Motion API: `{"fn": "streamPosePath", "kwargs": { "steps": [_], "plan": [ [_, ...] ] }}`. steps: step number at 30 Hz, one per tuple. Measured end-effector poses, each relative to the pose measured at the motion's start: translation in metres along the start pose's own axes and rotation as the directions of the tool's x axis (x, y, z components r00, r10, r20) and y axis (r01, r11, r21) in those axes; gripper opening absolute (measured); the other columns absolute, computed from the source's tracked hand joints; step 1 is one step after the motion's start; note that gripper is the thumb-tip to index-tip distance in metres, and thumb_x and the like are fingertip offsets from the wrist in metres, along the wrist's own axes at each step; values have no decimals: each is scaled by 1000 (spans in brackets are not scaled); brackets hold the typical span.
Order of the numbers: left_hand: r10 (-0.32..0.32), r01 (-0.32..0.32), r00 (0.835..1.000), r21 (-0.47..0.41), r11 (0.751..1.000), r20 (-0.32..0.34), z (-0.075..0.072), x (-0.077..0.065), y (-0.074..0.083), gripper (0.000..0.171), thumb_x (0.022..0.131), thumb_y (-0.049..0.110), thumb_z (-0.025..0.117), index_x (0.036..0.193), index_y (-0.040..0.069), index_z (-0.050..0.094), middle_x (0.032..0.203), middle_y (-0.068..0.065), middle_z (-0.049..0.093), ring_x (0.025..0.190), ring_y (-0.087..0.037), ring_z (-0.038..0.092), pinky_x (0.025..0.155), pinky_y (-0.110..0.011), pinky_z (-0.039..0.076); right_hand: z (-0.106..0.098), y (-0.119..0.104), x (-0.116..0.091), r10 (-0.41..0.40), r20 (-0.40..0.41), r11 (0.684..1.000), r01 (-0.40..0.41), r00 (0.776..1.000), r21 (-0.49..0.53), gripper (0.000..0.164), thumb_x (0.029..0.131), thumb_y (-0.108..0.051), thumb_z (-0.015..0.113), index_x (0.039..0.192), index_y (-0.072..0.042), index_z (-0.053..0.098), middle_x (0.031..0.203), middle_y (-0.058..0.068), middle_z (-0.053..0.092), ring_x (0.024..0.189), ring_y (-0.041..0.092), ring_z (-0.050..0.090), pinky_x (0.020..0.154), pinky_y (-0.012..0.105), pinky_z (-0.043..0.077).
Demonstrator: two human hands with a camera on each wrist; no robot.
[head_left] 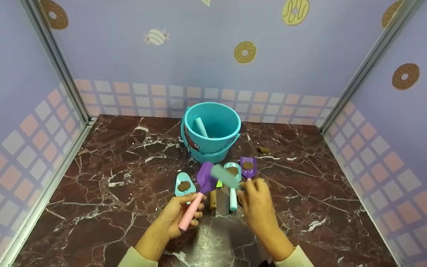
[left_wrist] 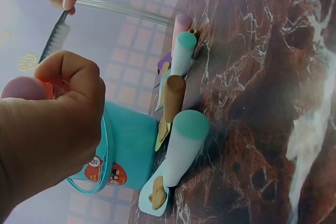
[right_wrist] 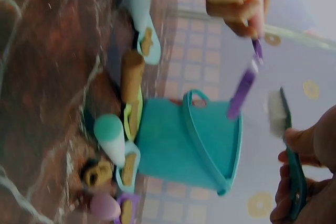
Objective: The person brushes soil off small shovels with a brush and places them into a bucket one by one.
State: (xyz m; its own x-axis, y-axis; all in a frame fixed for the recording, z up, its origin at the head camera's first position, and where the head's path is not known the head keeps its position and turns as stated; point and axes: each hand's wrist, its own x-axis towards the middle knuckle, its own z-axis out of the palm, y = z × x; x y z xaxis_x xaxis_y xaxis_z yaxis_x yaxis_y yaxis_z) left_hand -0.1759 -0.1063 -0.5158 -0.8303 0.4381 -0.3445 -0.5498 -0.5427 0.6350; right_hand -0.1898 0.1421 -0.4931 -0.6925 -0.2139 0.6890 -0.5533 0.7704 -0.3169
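Note:
My left hand (head_left: 174, 213) grips the pink handle of a toy shovel with a purple blade (head_left: 205, 177), raised in front of the bucket. In my right hand (head_left: 258, 204) is a green brush (head_left: 224, 175), blurred in the head view and held close beside the purple blade. The right wrist view shows its white bristles (right_wrist: 277, 114) facing the shovel, with a gap between them. Below both hands, several small shovels lie in a row, among them a turquoise one (head_left: 179, 181) at the left with a brown lump (head_left: 184, 185) on it.
Behind the shovels stands a turquoise bucket (head_left: 213, 148) with a pale handle (head_left: 201, 127) inside. The row includes a brown-handled shovel (head_left: 213, 201), a white-handled one (head_left: 233, 200) and a purple one (head_left: 248, 172). A brown lump (head_left: 263, 150) lies right of the bucket. Patterned walls enclose the marbled tabletop (head_left: 98, 207).

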Motion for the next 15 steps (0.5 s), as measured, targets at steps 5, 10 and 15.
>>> {"fn": "streamPosePath", "kwargs": {
  "steps": [5,10,15],
  "plan": [
    [-1,1,1000,-6,1000,-8,2,-2,0,15,102,22,45,107,9,51,83,-4,58,62,-12,51,49,-19,41,5,-19,-10,-100,70,990,93,993,105,13,91,-12,74,99,-5,68,92,3,52,83,11,51,71,24,52],
    [-18,19,1000,-35,999,16,3,-2,-1,14,102,21,46,107,9,49,81,-4,57,61,-11,50,49,-19,40,7,-19,-7,-157,23,982,153,987,115,13,89,-10,76,98,-6,67,88,3,51,79,11,49,69,23,48],
    [-32,34,998,-31,999,62,2,-3,-2,23,101,22,47,111,5,59,81,-3,58,61,-11,50,47,-19,40,7,-6,-1,-122,7,987,120,993,103,15,87,-11,78,97,-7,68,90,5,53,84,16,52,81,31,53]
  ]
}}
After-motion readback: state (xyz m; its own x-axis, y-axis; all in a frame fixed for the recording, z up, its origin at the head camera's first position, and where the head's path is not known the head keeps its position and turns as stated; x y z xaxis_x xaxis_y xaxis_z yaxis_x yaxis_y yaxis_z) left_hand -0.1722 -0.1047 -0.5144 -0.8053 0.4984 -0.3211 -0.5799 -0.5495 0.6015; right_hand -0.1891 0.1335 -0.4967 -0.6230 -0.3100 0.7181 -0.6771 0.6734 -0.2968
